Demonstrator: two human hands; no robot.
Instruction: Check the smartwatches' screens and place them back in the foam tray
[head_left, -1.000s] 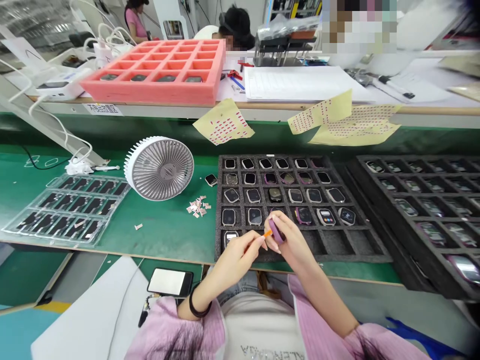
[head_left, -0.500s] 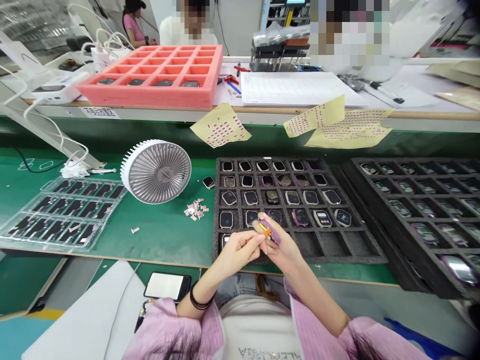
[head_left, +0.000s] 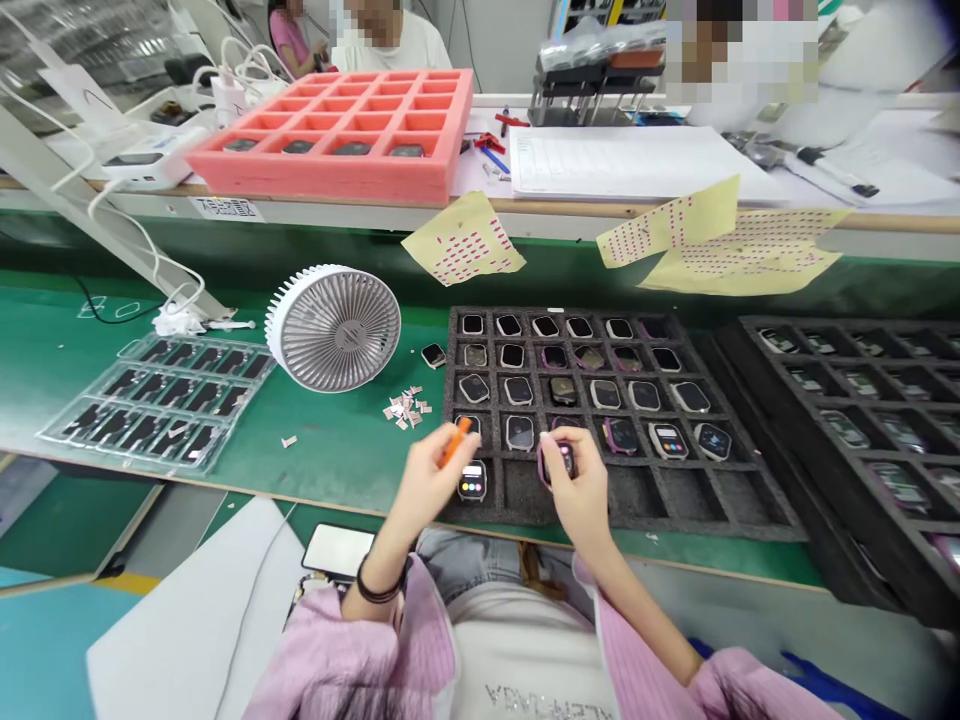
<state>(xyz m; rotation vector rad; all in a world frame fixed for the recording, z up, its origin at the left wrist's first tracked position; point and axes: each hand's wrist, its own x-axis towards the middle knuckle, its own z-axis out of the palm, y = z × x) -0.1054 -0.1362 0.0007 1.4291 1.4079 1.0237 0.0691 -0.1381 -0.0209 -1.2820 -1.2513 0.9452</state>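
Observation:
My left hand is closed on a small orange tool, whose exact kind I cannot make out. It hovers over the left side of a dark foam tray, close to a smartwatch with a lit screen. A purple-edged smartwatch is gripped in my right hand, above the tray's front rows, its face partly covered by my fingers. Several watch bodies without straps, some silver and some purple, sit in the tray's compartments.
A white fan stands left of the tray, near a pile of small pale pieces. Clear plastic trays of black parts lie farther left. Another foam tray is on the right. A pink foam box sits on the shelf.
My hands have moved apart. The left one drew away leftward with the orange tool, while the right one turned over with the purple watch and lowered it toward the tray. The view shifted slightly.

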